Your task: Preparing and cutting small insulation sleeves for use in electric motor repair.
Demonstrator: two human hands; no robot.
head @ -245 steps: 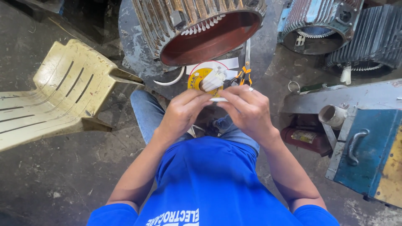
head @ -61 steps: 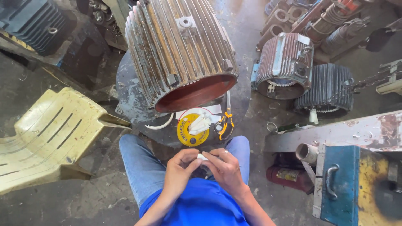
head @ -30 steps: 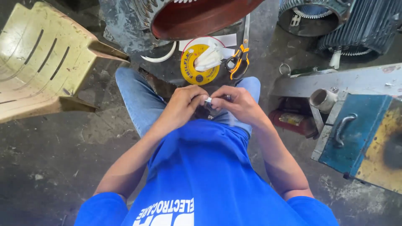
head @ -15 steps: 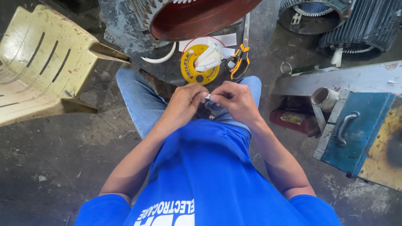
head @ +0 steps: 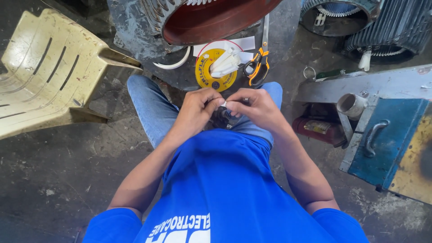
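Left hand: fingers curled, thumb and fingertips pinched on a small white piece, held over the lap. Right hand: fingers folded in, pinching the same white piece from the other side; the two hands meet fingertip to fingertip. What the piece is cannot be told; it is mostly hidden by the fingers.

Just below the hands: a small dark part resting on the lap, partly covered by them.

Just beyond the hands, on a grey slab: yellow reel with white strips lying across it; scissors with orange-and-black handles beside the reel, beyond the right hand; curved white strip beyond the left hand.

Farther beyond: large ribbed motor housing, red inside, open end toward the person.

Well out from the left hand: cream plastic chair, tipped over.

Out from the right hand: blue metal box with handle; red cylinder lying at its foot; short grey pipe.
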